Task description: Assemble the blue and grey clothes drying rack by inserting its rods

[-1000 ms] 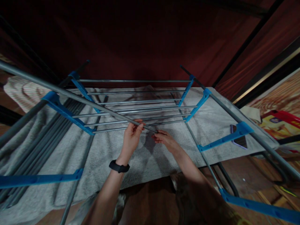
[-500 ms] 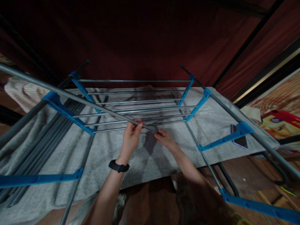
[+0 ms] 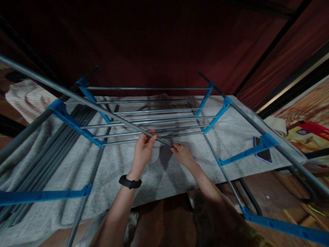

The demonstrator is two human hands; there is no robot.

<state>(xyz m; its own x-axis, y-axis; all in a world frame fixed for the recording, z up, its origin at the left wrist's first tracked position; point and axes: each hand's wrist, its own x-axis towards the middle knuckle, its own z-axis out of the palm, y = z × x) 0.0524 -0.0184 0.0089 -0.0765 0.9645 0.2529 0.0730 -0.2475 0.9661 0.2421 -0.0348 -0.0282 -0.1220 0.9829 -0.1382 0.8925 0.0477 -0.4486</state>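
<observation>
A long grey metal rod [image 3: 102, 110] slants from the upper left down to the middle of the view. My left hand [image 3: 144, 145] is closed around it close to its lower end, thumb on top. At that end, the fingertips of my right hand [image 3: 181, 152] pinch the rod's tip. Behind and around both hands stands a rack frame of grey tubes with blue plastic brackets [image 3: 77, 123]. Several thin cross rods [image 3: 154, 120] span between the left and right brackets. The held rod passes in front of the left bracket and these cross rods.
A grey towel [image 3: 159, 181] covers the surface beneath. Several loose grey tubes [image 3: 48, 154] lie on it at left. A phone [image 3: 263, 154] rests at right near a blue bracket, with a red and yellow box [image 3: 305, 137] beyond. A dark red curtain [image 3: 154, 44] hangs behind.
The rod's far left end has risen, making its slant steeper. My right hand has shifted slightly, still at the rod's tip; my left hand has barely moved.
</observation>
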